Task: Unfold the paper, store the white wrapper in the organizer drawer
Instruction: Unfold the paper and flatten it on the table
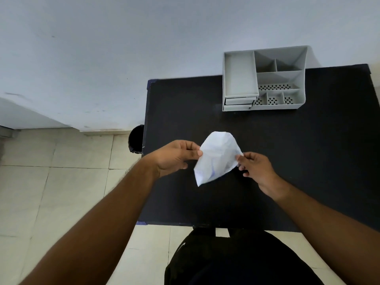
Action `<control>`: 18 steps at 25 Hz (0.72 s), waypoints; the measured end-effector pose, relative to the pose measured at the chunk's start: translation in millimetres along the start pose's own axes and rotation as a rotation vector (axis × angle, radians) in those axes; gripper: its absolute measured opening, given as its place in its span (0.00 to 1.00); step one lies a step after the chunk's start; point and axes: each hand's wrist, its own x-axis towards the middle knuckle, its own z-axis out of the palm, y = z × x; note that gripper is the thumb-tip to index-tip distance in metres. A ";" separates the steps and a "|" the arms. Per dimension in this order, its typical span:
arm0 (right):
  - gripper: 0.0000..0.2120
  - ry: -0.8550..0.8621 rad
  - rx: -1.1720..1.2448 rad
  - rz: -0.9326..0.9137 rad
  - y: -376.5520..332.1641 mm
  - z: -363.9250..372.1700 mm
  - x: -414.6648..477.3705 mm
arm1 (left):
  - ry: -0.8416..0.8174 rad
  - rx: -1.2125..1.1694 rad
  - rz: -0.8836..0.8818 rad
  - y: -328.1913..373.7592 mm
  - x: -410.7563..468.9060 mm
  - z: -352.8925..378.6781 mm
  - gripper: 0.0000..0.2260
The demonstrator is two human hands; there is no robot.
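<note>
Over black table (308, 161), paper (218, 157) tilted upright

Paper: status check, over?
Left hand and right hand pinch paper above table, partly unfolded. Organizer drawers shut. Path clear.

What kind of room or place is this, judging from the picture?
Probably a plain indoor workspace, such as an office or study room. A black table stands against a bare pale wall, a grey desk organizer with drawers sits on it, and the floor is tiled.

Office: desk organizer (265, 79), black table (185, 112)
</note>
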 end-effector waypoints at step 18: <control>0.05 -0.020 -0.005 -0.050 -6.2 7.7 -3.7 | 0.439 0.447 -0.229 -36.4 31.0 -45.4 0.04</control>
